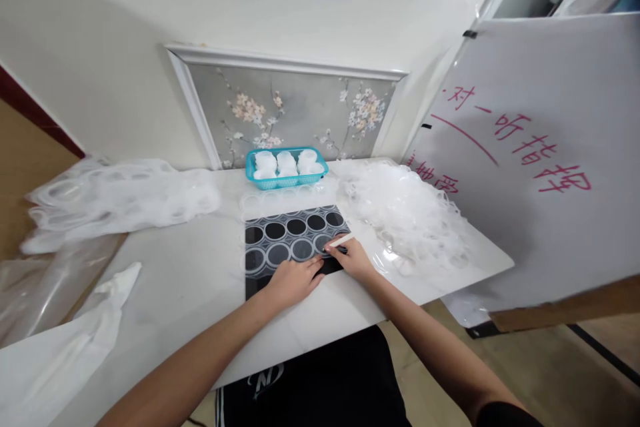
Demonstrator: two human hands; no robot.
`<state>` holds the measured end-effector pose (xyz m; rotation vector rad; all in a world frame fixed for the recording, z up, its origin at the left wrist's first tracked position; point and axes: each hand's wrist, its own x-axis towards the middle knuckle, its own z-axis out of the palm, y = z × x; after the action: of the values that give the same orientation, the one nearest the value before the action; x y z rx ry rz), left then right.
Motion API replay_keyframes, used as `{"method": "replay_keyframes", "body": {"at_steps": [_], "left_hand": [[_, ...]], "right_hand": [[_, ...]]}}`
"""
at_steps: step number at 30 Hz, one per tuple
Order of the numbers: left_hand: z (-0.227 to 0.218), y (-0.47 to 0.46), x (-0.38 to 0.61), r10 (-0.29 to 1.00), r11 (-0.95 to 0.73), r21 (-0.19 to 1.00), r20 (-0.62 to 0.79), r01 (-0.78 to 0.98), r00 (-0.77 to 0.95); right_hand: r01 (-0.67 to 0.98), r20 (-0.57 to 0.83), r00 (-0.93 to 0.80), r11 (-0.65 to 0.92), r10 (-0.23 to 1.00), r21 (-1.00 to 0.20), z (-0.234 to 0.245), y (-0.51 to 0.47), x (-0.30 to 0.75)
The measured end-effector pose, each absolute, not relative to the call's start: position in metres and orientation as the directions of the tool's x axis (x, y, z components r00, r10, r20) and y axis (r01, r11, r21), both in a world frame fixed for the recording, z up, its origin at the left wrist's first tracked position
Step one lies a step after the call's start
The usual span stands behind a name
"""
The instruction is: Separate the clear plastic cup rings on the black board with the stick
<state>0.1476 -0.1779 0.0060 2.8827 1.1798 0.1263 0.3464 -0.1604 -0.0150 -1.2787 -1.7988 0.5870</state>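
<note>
A black mat (255,289) lies on the table with a translucent sheet (281,272) of round ring shapes over it. Some circles in the far row look solid black; those in the near row look grey. My left hand (294,283) rests flat on the sheet's near edge, fingers stretched out toward the right. In my right hand (354,259) is a slim white pen-like tool (342,240), pinched between the fingers. Its dark lower end meets the sheet at a ring on the right side, close to my left fingertips. The exact kind of tip is too small to tell.
Behind the mat stands a turquoise basket (287,181) holding stacks of white round pieces. To the right is a heap of clear ring-cut plastic (410,207); more translucent sheets (125,193) lie at the left. A whiteboard (540,100) with red writing borders the table's right side.
</note>
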Motion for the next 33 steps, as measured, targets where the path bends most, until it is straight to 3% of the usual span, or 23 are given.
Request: {"method": "replay_keyframes", "body": {"at_steps": [8,16,18,22,24,26,29,33], "left_hand": [[0.009,-0.180,0.150,0.698,-0.715,0.036,0.080,0.698,0.711],[0.009,-0.179,0.148,0.693,-0.720,0.106,0.071,0.686,0.717],[0.009,-0.177,0.148,0.695,-0.717,0.136,0.068,0.684,0.715],[0.009,-0.174,0.149,0.702,-0.706,0.185,0.057,0.683,0.710],[0.010,-0.173,0.150,0.702,-0.703,0.203,0.043,0.682,0.711],[0.011,-0.173,0.149,0.700,-0.700,0.220,0.020,0.680,0.714],[0.013,-0.174,0.142,0.685,-0.700,0.252,-0.026,0.668,0.728],[0.016,-0.180,0.120,0.661,-0.733,0.231,0.018,0.640,0.750]], "right_hand": [[0.537,0.371,-0.124,0.376,0.920,-0.755,-0.016,-0.164,0.346],[0.581,0.368,-0.157,0.387,0.917,-0.716,-0.014,-0.169,0.344],[0.667,0.428,-0.205,0.446,0.880,-0.597,-0.017,-0.175,0.340],[0.791,0.490,-0.416,0.571,0.766,-0.221,-0.013,-0.172,0.343],[0.828,0.526,-0.397,0.541,0.752,-0.148,0.002,-0.155,0.352],[0.892,0.663,-0.183,0.406,0.726,-0.199,0.024,-0.131,0.363],[0.858,0.795,0.174,0.307,0.582,-0.412,0.054,-0.101,0.367],[0.678,0.729,0.192,0.448,0.657,-0.583,0.055,-0.102,0.338]]}}
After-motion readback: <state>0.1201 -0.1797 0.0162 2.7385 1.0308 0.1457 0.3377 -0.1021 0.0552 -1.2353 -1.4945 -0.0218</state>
